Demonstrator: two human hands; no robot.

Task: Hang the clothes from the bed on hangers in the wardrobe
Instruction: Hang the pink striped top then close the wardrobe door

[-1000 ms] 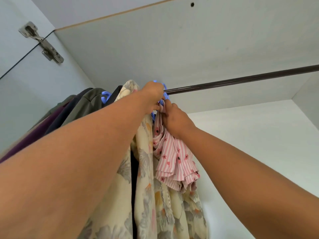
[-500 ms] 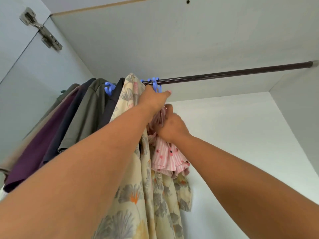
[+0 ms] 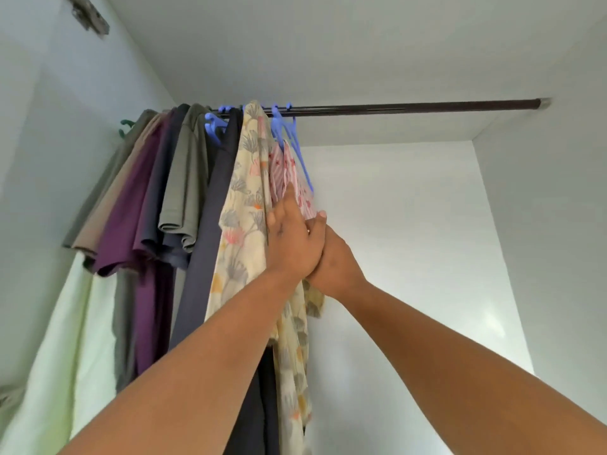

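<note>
a metal hinge (image 3: 88, 15) sits high on the wall at upper left.

Wardrobe interior, seen from below. A dark rail (image 3: 410, 108) crosses the upper frame; garments crowd its left end on blue hangers (image 3: 289, 133). Left hand (image 3: 290, 244) lies flat, fingers extended, against the floral garment (image 3: 243, 205) and pink striped garment (image 3: 289, 172) (partly hidden). Right hand (image 3: 331, 261) presses just behind it, at centre frame.
</note>
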